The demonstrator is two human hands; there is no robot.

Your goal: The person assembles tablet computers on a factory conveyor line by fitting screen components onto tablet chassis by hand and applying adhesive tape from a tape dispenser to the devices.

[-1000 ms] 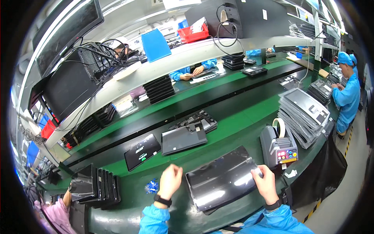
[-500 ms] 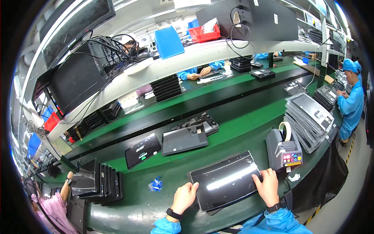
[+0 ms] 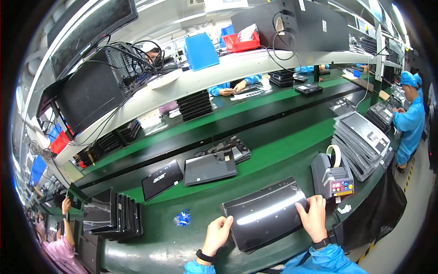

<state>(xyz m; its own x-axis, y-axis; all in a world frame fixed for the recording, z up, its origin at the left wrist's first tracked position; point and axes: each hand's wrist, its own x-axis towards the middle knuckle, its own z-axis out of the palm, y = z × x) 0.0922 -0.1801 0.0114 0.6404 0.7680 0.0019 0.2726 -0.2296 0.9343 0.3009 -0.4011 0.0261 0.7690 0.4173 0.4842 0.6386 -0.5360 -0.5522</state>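
A black, glossy-faced tablet (image 3: 260,223) lies between my two hands over the green bench, tilted and with a bright streak of light reflected across it. My left hand (image 3: 217,235) grips its left edge, thumb on the face and fingers mostly hidden. At the right edge my right hand (image 3: 314,215) holds it in the same way. A grey tape dispenser (image 3: 331,176) with a roll of tape stands just beyond my right hand. Small blue and white scraps (image 3: 182,218) lie to the left of my left hand.
Several dark tablets (image 3: 114,212) stand in a row at the left. A logo-lit tablet (image 3: 162,180) and a grey panel (image 3: 210,166) lie on the green belt. Wrapped panels (image 3: 360,141) are stacked at the right. A shelf (image 3: 255,57) spans overhead; co-workers sit around.
The tablet and panels on the belt have shifted left, and that tablet's screen shows less text. The pink-clad co-worker's hand at far left has moved up. My hands keep their hold.
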